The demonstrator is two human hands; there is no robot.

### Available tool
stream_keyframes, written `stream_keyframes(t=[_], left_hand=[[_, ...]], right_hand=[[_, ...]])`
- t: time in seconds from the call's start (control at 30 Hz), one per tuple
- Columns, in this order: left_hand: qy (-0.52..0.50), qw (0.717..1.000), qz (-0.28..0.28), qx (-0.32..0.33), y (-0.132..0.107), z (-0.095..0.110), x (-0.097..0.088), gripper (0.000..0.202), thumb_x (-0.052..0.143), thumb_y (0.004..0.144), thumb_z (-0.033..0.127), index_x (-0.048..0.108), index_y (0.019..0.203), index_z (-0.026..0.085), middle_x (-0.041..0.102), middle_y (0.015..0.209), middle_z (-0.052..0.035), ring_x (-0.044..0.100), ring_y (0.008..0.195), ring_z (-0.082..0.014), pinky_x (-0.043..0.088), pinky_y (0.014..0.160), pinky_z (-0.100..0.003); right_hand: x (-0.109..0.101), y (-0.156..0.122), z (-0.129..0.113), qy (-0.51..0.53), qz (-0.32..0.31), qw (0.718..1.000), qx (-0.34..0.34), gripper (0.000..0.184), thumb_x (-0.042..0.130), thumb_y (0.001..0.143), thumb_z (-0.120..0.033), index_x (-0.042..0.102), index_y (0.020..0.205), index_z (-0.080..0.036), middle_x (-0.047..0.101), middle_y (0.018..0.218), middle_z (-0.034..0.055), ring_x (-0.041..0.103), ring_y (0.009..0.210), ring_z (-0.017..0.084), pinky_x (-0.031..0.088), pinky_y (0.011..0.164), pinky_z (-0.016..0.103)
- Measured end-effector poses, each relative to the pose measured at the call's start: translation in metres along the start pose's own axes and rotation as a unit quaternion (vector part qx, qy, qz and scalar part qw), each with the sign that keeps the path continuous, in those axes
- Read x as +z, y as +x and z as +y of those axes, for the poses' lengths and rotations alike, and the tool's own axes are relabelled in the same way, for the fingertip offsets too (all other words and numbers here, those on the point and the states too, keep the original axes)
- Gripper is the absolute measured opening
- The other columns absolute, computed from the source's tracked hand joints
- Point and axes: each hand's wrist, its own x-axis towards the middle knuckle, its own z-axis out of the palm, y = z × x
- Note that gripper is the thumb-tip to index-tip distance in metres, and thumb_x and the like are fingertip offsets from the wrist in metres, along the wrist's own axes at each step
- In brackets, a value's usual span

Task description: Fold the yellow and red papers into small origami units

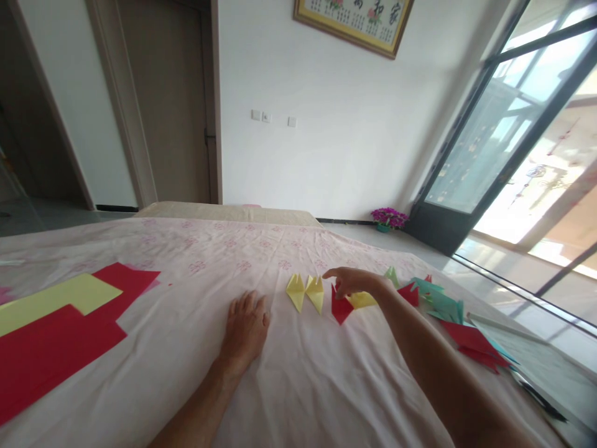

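My left hand (pixel 247 325) lies palm down on the pale flowered cloth, fingers stretched forward and holding nothing. Just right of it are two yellow folded paper pieces (pixel 295 292), side by side with points toward me. My right hand (pixel 351 281) reaches over the row with its index finger extended at the top of the right yellow piece (pixel 315 294). Its other fingers bend down over a red folded paper piece (pixel 342 310); whether they touch it, I cannot tell. Another yellow folded piece (pixel 362 300) sits partly under that hand.
At left lie red paper sheets (pixel 51 361) and a yellow sheet (pixel 100 294). On the right are several teal and red folded papers (pixel 473 342) and a dark-handled blade-like tool (pixel 543 398). Beyond the table stand a potted purple plant (pixel 389 218) and a glass door (pixel 485 137).
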Motion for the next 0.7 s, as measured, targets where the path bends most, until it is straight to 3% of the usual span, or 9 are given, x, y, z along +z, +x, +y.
stream_keyframes(t=[0.07,0.13,0.33,0.5,0.7], left_hand=[[0.003,1.0,0.001,0.007,0.0,-0.001,0.002,0.039,0.041,0.092,0.028,0.056,0.127,0.02,0.052,0.135,-0.0135,0.041,0.128,-0.028,0.025,0.108,-0.047],[0.007,1.0,0.001,0.011,0.0,-0.002,0.005,0.04,0.04,0.092,0.028,0.056,0.127,0.02,0.052,0.135,-0.0137,0.041,0.127,-0.0283,0.025,0.107,-0.047],[0.015,1.0,0.005,0.016,0.0,-0.005,0.008,0.04,0.038,0.092,0.03,0.057,0.127,0.021,0.052,0.135,-0.0129,0.042,0.127,-0.028,0.026,0.107,-0.047],[0.014,1.0,0.006,0.017,0.0,-0.005,0.007,0.039,0.039,0.092,0.029,0.058,0.125,0.02,0.053,0.134,-0.0134,0.042,0.126,-0.0279,0.027,0.106,-0.046],[0.0,1.0,0.012,0.008,-0.001,-0.001,0.001,0.037,0.041,0.091,0.026,0.058,0.124,0.02,0.053,0.133,-0.0124,0.042,0.126,-0.0263,0.025,0.107,-0.044]], right_hand=[[0.009,0.005,-0.016,-0.015,0.007,1.0,-0.016,0.057,0.072,0.076,-0.017,0.053,0.129,-0.026,0.066,0.101,0.0017,0.065,0.081,0.017,0.053,0.07,0.028],[0.016,0.012,-0.027,-0.036,0.012,0.999,-0.017,0.031,0.059,0.091,-0.031,0.057,0.119,-0.017,0.06,0.115,0.0073,0.062,0.094,0.02,0.054,0.079,0.038],[0.026,0.013,-0.027,-0.081,0.065,0.994,0.024,0.032,0.057,0.091,-0.033,0.057,0.118,-0.017,0.057,0.122,0.0076,0.06,0.1,0.022,0.052,0.082,0.04],[0.004,-0.018,0.011,-0.124,0.159,0.973,0.109,0.031,0.056,0.092,-0.033,0.056,0.119,-0.018,0.057,0.121,0.0084,0.06,0.1,0.021,0.052,0.084,0.041],[-0.038,-0.076,0.076,-0.154,0.265,0.919,0.247,0.031,0.056,0.092,-0.033,0.057,0.118,-0.017,0.057,0.121,0.009,0.059,0.103,0.022,0.05,0.087,0.043]])
